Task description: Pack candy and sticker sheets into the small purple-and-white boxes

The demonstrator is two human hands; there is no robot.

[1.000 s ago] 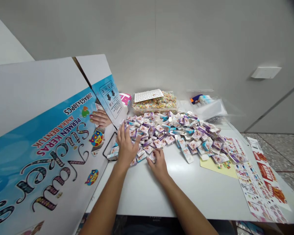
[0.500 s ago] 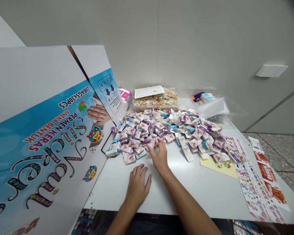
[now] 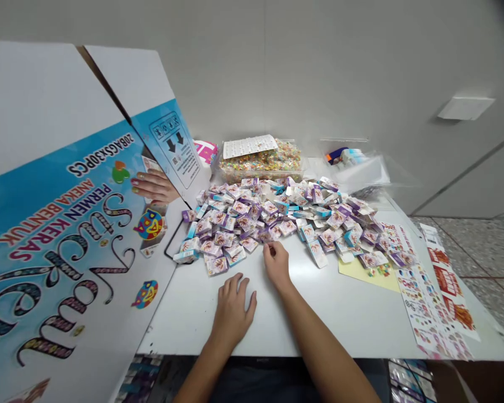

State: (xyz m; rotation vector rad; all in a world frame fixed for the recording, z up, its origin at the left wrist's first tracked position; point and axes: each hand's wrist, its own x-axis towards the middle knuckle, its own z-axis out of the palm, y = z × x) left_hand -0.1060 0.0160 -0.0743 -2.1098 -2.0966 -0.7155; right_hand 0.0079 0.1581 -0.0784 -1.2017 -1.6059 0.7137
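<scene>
My left hand (image 3: 234, 307) lies open on the white table, its fingers slightly spread and nothing in them. Just in front of the pile, my right hand (image 3: 276, 262) is closed, with thumb and fingers curled together. A dark gap shows between thumb and forefinger, and no box is visible in its grip. Many small purple, blue and white printed boxes (image 3: 239, 208) lie heaped across the table beyond both hands. The nearest small box (image 3: 249, 244) lies flat at the pile's front edge, left of my right hand.
A large printed carton (image 3: 88, 235) stands at the left. Behind the pile is a clear tub (image 3: 262, 162) of small colourful packets with a white card (image 3: 250, 146) on top. Plastic bags (image 3: 363, 170), yellow paper (image 3: 372, 275) and sticker sheets (image 3: 424, 308) lie at the right.
My right hand has drawn back from the boxes at the pile's front, and its fingers have curled. My left hand stays on the table. The whole view has shifted slightly.
</scene>
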